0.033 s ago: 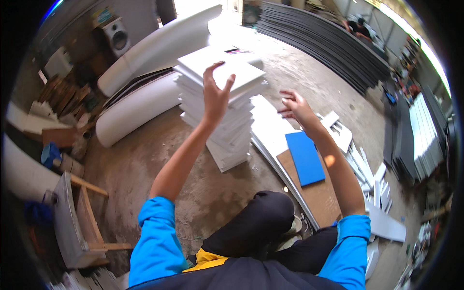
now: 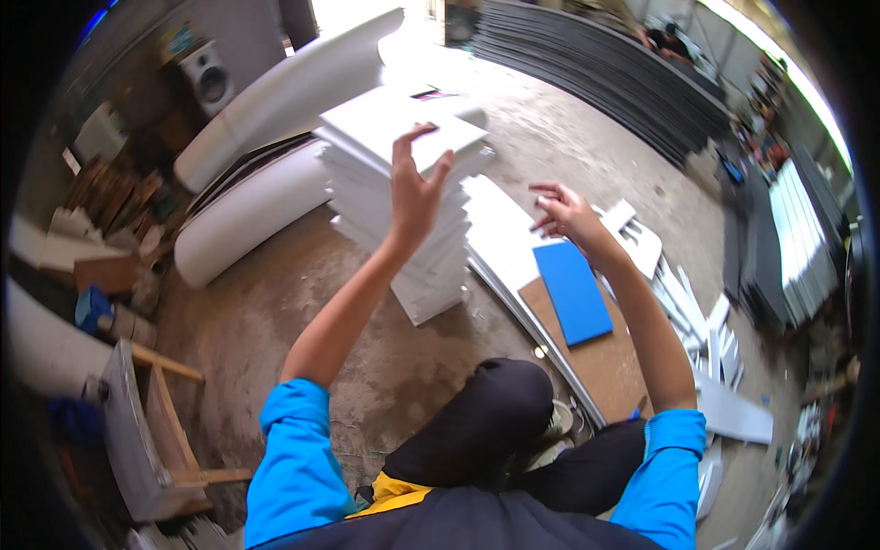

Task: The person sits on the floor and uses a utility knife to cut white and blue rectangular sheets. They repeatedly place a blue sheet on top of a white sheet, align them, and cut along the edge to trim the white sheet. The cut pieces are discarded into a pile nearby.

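Note:
A tall, uneven stack of white boards point(image 2: 394, 133) stands on the floor before me. My left hand point(image 2: 417, 188) is raised in front of the stack, its fingers and thumb spread and curved with nothing between them. Whether it touches the boards I cannot tell. To the right of the stack, my right hand point(image 2: 570, 218) is in the air with its fingers apart, holding nothing. Beneath it are a long white panel point(image 2: 495, 225), a brown board point(image 2: 596, 367) and, on that board, a flat blue rectangular pad point(image 2: 575, 293).
Large white rolls point(image 2: 261, 202) lie beyond the stack on the left. A wooden-framed stool point(image 2: 151, 431) is at near left. White offcuts point(image 2: 724, 353) are strewn at right. Dark sheets point(image 2: 596, 73) are piled at the back, with another person point(image 2: 669, 44) behind them.
The whole view has shifted a little, so the stack sits further left. My left hand is slightly lower and further right against the stack. Both hands stay open.

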`<state>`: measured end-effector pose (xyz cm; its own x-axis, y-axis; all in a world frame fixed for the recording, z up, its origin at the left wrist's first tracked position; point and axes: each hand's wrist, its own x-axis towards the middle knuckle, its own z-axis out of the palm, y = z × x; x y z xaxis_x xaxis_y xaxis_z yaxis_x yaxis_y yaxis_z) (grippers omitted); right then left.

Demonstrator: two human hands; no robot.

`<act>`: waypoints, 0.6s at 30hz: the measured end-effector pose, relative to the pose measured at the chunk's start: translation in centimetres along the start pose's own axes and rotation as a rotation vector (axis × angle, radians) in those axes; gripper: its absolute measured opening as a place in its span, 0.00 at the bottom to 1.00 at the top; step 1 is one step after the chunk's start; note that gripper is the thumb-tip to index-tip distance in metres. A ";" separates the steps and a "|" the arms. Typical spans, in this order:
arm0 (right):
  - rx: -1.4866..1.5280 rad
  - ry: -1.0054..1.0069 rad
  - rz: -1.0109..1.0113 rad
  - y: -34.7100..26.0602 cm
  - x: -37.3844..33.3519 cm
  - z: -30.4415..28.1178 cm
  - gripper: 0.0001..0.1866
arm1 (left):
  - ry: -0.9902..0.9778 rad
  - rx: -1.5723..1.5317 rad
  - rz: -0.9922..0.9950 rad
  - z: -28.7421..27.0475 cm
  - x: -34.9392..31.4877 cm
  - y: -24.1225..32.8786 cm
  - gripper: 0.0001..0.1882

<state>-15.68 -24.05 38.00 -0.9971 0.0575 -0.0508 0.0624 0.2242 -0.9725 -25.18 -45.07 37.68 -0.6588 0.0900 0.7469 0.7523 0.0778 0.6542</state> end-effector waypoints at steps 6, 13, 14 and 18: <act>-0.080 0.201 0.415 13.8 -17.1 -12.7 0.16 | -0.841 -0.183 0.077 15.2 -12.2 1.4 0.12; 0.017 0.730 0.795 33.6 -39.9 -15.0 0.15 | -1.597 -0.181 -0.015 30.7 -29.3 1.0 0.13; -0.027 0.746 0.821 34.8 -41.3 -14.0 0.17 | -1.646 -0.202 -0.004 32.3 -31.1 1.0 0.14; -0.354 0.816 0.830 37.6 -41.5 -11.2 0.25 | -1.652 -0.250 -0.168 37.2 -35.8 1.9 0.16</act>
<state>28.55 -7.11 6.04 -0.3353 0.8763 -0.3460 0.8037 0.0745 -0.5904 -0.11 -11.20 7.79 0.1030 0.9848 -0.1398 0.5528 0.0601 0.8311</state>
